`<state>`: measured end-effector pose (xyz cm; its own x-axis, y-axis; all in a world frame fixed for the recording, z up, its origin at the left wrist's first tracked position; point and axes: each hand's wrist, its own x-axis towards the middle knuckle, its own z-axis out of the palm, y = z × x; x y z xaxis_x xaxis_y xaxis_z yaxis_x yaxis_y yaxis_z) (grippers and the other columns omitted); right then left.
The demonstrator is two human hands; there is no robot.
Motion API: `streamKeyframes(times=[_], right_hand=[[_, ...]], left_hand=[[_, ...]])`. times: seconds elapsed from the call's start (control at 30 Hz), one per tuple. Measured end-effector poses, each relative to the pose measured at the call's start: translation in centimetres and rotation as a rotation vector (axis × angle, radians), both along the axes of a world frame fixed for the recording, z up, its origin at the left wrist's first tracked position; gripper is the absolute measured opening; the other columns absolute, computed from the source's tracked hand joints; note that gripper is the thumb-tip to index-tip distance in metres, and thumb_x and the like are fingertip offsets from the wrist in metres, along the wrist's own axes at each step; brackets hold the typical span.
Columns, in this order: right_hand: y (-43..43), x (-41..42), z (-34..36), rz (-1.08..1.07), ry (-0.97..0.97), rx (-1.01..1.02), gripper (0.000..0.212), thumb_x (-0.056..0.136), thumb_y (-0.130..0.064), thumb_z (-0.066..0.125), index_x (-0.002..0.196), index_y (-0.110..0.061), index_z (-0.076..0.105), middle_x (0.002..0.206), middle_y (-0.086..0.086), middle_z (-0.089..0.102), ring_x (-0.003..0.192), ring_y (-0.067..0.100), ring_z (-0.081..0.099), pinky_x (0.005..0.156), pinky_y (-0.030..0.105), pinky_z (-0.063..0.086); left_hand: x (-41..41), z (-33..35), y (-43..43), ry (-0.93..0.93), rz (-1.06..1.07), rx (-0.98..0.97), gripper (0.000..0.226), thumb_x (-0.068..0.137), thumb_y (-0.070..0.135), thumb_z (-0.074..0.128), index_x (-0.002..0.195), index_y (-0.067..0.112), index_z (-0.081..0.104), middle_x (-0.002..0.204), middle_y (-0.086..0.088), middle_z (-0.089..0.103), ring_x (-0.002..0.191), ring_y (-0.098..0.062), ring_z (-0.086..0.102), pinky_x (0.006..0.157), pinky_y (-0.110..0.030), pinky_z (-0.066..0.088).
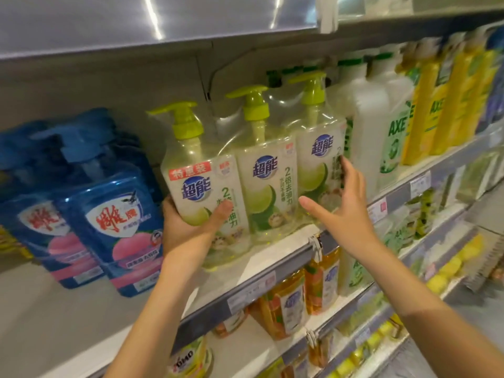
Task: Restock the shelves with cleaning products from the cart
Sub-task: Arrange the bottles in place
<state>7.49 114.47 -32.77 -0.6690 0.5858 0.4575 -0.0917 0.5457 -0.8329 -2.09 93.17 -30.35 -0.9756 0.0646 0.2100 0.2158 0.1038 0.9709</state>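
Observation:
A shrink-wrapped pack of three clear dish-soap bottles with lime-green pumps (pixel 261 170) stands on the grey shelf (pixel 278 249), near its front edge. My left hand (pixel 188 225) grips the lower part of the leftmost bottle, thumb across its label. My right hand (pixel 341 205) is at the rightmost bottle with straight fingers, fingertips touching its right side. The cart is out of view.
Blue pump-bottle packs (pixel 109 214) stand to the left, with a bare stretch of shelf in front of them. White bottles (pixel 376 132) and yellow bottles (pixel 447 105) fill the shelf to the right. Orange bottles (pixel 294 296) sit on the shelf below.

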Motion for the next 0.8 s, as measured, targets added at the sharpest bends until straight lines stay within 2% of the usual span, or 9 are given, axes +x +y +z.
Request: streamKeyframes(times=[0.1, 0.2, 0.33, 0.4, 0.47, 0.57, 0.67, 0.73, 0.8], right_hand=[[0.1, -0.3, -0.4, 0.01, -0.018, 0.012, 0.111, 0.066, -0.063, 0.062, 0.153, -0.023, 0.006, 0.154, -0.003, 0.014, 0.143, 0.016, 0.015, 0.113, 0.034, 0.019], [0.0, -0.7, -0.7, 0.014, -0.005, 0.022, 0.111, 0.067, -0.061, 0.063, 0.153, -0.023, 0.005, 0.155, -0.003, 0.012, 0.143, 0.014, 0.013, 0.11, 0.03, 0.016], [0.2, -0.9, -0.9, 0.018, 0.024, 0.004, 0.108, 0.069, -0.058, 0.065, 0.153, -0.023, 0.006, 0.155, -0.002, 0.012, 0.143, 0.015, 0.014, 0.11, 0.031, 0.018], [0.3, -1.0, -0.9, 0.01, 0.034, -0.002, 0.105, 0.074, -0.05, 0.07, 0.153, -0.022, 0.007, 0.154, -0.001, 0.013, 0.143, 0.016, 0.015, 0.11, 0.03, 0.019], [0.2, -0.9, -0.8, 0.01, 0.034, -0.005, 0.102, 0.076, -0.043, 0.073, 0.153, -0.022, 0.008, 0.154, -0.001, 0.014, 0.143, 0.015, 0.016, 0.11, 0.029, 0.02], [-0.5, -0.1, -0.5, 0.043, 0.084, -0.051, 0.096, 0.075, -0.049, 0.069, 0.151, -0.023, 0.016, 0.151, -0.006, 0.021, 0.14, 0.009, 0.023, 0.11, 0.028, 0.024], [-2.0, 1.2, -0.2, 0.132, 0.229, -0.093, 0.07, 0.077, -0.049, 0.067, 0.138, -0.028, 0.04, 0.136, -0.014, 0.042, 0.127, -0.001, 0.042, 0.104, 0.025, 0.038], [-3.5, 1.8, 0.2, 0.246, 0.311, -0.122, 0.04, 0.084, -0.04, 0.069, 0.121, -0.03, 0.056, 0.12, -0.013, 0.057, 0.114, 0.005, 0.056, 0.092, 0.023, 0.048], [-5.3, 2.1, 0.9, 0.381, 0.359, -0.182, 0.022, 0.086, -0.033, 0.069, 0.108, -0.03, 0.064, 0.104, -0.008, 0.067, 0.099, 0.01, 0.064, 0.081, 0.019, 0.052]], left_hand=[[1.3, -0.2, 0.0, 0.08, 0.037, -0.043, 0.095, 0.036, 0.069, 0.074, 0.119, 0.034, 0.043, 0.102, 0.019, 0.062, 0.092, 0.001, 0.06, 0.076, -0.024, 0.05], [2.2, -0.4, -0.2, 0.103, 0.047, -0.066, 0.084, 0.048, 0.061, 0.077, 0.121, 0.033, 0.045, 0.107, 0.014, 0.065, 0.097, -0.006, 0.063, 0.081, -0.03, 0.051], [2.4, -0.1, -0.5, 0.141, 0.05, -0.056, 0.063, 0.052, 0.054, 0.076, 0.107, 0.041, 0.05, 0.091, 0.024, 0.067, 0.082, 0.013, 0.063, 0.07, -0.017, 0.05], [2.5, -0.3, -0.4, 0.149, 0.058, -0.039, 0.061, 0.054, 0.053, 0.077, 0.108, 0.041, 0.051, 0.092, 0.024, 0.068, 0.084, 0.012, 0.064, 0.074, -0.021, 0.054], [2.8, -0.6, -0.2, 0.153, 0.07, -0.025, 0.065, 0.058, 0.055, 0.077, 0.115, 0.039, 0.051, 0.1, 0.02, 0.068, 0.093, 0.001, 0.065, 0.084, -0.033, 0.056], [3.5, -0.9, -0.2, 0.191, 0.072, -0.035, 0.08, 0.056, 0.061, 0.069, 0.127, 0.032, 0.048, 0.112, 0.015, 0.066, 0.102, -0.006, 0.064, 0.089, -0.04, 0.055], [4.4, -0.9, -0.8, 0.255, 0.072, -0.024, 0.079, 0.063, 0.052, 0.069, 0.134, 0.026, 0.046, 0.122, 0.011, 0.063, 0.107, -0.003, 0.062, 0.086, -0.031, 0.057], [5.3, -1.1, -1.5, 0.288, 0.086, 0.033, 0.066, 0.07, 0.042, 0.071, 0.13, 0.023, 0.05, 0.125, 0.004, 0.06, 0.109, -0.002, 0.062, 0.084, -0.021, 0.055], [6.3, -1.2, -2.5, 0.303, 0.123, 0.055, 0.048, 0.074, 0.037, 0.069, 0.119, 0.025, 0.057, 0.12, 0.003, 0.062, 0.104, 0.002, 0.062, 0.078, -0.01, 0.051]])
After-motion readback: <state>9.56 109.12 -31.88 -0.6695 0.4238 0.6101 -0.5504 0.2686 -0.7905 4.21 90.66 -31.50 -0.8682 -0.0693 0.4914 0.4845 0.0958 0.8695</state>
